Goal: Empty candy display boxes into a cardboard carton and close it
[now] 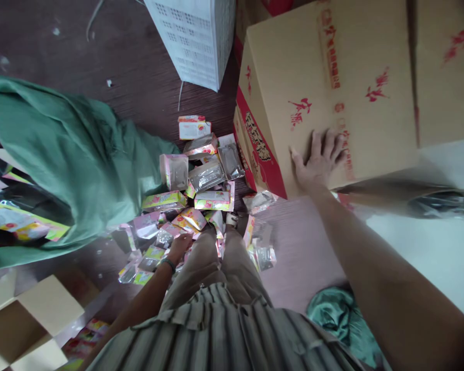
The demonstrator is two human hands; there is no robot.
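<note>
My right hand (320, 158) rests with spread fingers on the top of a large brown cardboard box (355, 67), which carries red printing and a red side panel. Down beside my left leg, my left hand (181, 246) is over a pile of small product boxes (174, 201). Its fingers are too small and hidden to make out, and I see nothing clearly held in it. Many of the small boxes are pink, yellow and green, with clear plastic windows. They lie in a loose heap around my feet.
A green sack (100, 149) with more packaging at its mouth lies to the left. An open carton (19, 319) stands at the lower left. A white perforated crate (193, 41) is ahead, a second cardboard box (448, 67) at right, and green cloth (336, 319) at lower right.
</note>
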